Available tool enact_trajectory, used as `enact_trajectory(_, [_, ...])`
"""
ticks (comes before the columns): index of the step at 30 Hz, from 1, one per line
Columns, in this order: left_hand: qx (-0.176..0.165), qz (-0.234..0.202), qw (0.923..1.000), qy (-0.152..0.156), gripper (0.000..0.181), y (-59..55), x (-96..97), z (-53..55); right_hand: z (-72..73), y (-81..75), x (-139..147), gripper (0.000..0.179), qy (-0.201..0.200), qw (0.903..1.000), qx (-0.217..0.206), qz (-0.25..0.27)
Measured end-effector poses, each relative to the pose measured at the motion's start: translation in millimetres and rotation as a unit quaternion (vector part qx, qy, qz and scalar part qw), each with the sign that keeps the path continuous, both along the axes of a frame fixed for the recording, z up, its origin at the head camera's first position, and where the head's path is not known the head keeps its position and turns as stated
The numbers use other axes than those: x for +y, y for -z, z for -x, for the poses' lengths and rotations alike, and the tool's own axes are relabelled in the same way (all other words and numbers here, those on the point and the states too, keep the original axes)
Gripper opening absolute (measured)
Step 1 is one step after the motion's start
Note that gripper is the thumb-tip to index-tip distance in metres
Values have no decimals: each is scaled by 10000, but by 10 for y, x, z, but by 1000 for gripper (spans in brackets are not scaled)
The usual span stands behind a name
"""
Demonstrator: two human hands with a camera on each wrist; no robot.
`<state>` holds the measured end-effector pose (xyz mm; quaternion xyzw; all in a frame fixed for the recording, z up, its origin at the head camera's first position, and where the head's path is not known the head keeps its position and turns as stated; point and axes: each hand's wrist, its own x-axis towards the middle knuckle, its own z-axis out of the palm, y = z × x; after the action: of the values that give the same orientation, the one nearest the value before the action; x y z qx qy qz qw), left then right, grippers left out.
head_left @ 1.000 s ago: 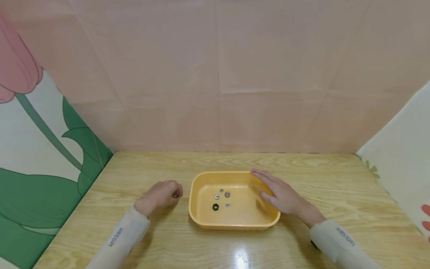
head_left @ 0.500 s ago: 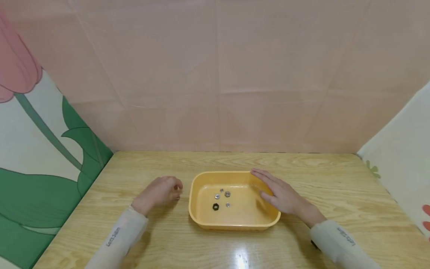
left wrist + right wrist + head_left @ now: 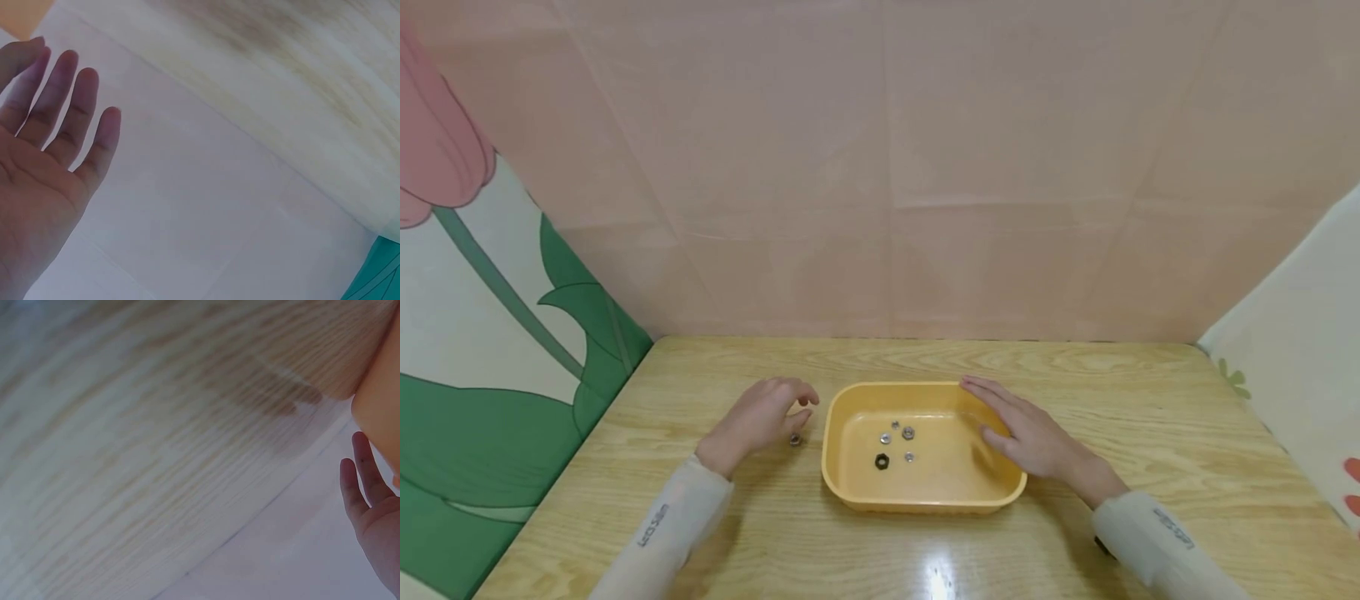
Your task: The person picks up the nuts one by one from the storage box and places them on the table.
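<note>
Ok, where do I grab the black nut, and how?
Try pinching the black nut by two opposite outer edges, coming from straight above. It looks flat with its hole up, apart from the silver pieces, so fingers should fit; the walls of the tray would hinder a low sideways reach.

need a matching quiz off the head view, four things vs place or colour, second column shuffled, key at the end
1. tray
2. black nut
3. silver nut nearest the left hand
4. right hand

A. inside the tray
B. at the tray's right end
C. yellow-orange
D. outside the tray, on the wooden tabletop

Pairs: 1-C, 2-A, 3-D, 4-B
</note>
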<state>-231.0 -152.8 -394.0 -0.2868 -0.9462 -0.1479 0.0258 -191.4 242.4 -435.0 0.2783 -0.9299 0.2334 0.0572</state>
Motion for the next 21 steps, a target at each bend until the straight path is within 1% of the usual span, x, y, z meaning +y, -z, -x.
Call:
enact_trajectory(3, [88,-58,9999,28,15,-25,27,-4,-2,-1,1,65,-4,10000,8,-1])
enact_trajectory(5, [83,-92,9999,36,15,-47,46,-7,-2,-3,1,65,-12,10000,12,5])
enact_trajectory(12, [-41,-108,9999,-9,16,-113,113,-19,6,1,0,65,-47,10000,76,-5])
enact_trajectory(21, [-48,-173,9997,142,20,-146,195,-12,7,9,3,65,-51,10000,65,18])
